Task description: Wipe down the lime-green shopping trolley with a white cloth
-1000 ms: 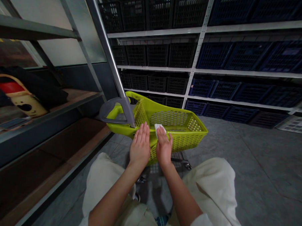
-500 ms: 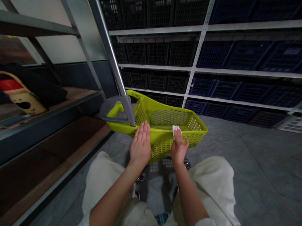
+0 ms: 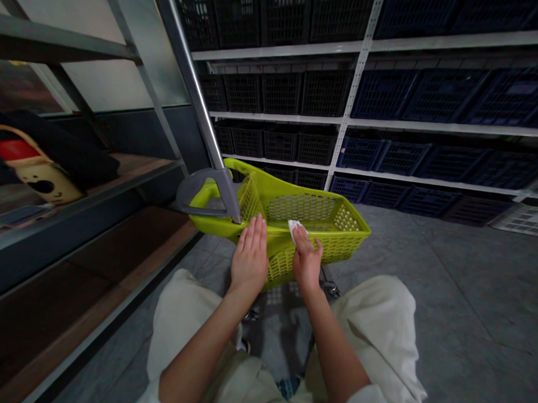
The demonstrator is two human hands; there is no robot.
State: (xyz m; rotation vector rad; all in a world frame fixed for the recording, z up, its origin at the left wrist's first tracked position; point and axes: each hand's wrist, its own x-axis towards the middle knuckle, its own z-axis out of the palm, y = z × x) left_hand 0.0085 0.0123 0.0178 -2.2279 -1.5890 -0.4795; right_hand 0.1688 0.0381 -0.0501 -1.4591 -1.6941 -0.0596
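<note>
Between my knees stands a lime-green shopping cart basket (image 3: 342, 246) with mesh walls, on small wheels. My left hand (image 3: 250, 256) lies flat against its near side, close to the grey handle bracket (image 3: 228, 194), fingers stretched out and holding nothing. A folded white wipe (image 3: 293, 227) is pressed on the basket's near rim by my right hand (image 3: 307, 259), its fingers closed over it. Part of the wipe is hidden under those fingers. A metal pole (image 3: 202, 103) rises from the bracket at the basket's left end.
White shelving (image 3: 357, 73) with black crates (image 3: 284, 94) and dark blue crates (image 3: 384, 95) stands ahead. On the left is a metal-framed shelf (image 3: 160, 170) bearing a tan dog-faced bag (image 3: 45, 178) and a phone-like flat object (image 3: 24, 216). Grey tiled floor (image 3: 460, 288) lies to the right.
My right hand has slid left along the near rim with the wipe, closer to my left hand. The left hand and the basket stay about where they were.
</note>
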